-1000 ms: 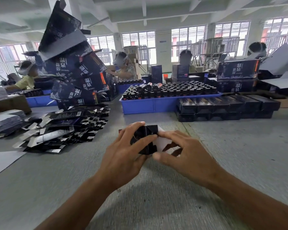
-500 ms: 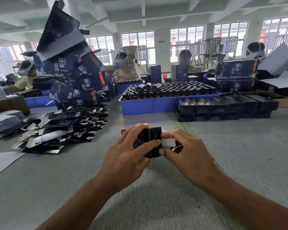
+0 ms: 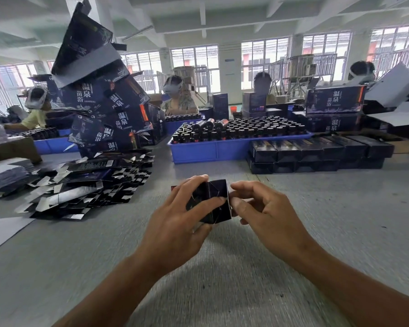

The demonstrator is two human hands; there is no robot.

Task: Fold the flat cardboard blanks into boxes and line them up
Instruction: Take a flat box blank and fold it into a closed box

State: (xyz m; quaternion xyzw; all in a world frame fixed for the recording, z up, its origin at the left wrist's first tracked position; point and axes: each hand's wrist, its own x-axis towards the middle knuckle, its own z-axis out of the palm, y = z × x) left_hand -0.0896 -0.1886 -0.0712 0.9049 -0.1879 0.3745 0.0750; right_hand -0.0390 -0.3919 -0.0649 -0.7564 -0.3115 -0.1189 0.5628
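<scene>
Closing the end flaps of a small dark box (image 3: 210, 201) appears to be the step in hand, with the left hand (image 3: 180, 218) curled round it, the right hand (image 3: 262, 208) pinching its right edge with bent fingers (image 3: 236, 205), and lining-up judged next.

You are gripping a black box (image 3: 211, 201) with faint pale line markings. The loose blanks (image 3: 85, 185) are showing black print and silvery-white undersides. The tray (image 3: 210, 151) is glowing bright blue under dark bottles (image 3: 241, 131), a few showing red bands. The big cartons (image 3: 104, 107) are wearing navy with white characters and an orange stripe. The finished boxes (image 3: 316, 153) are looking glossy black. The table (image 3: 222, 267) is showing flat grey.
</scene>
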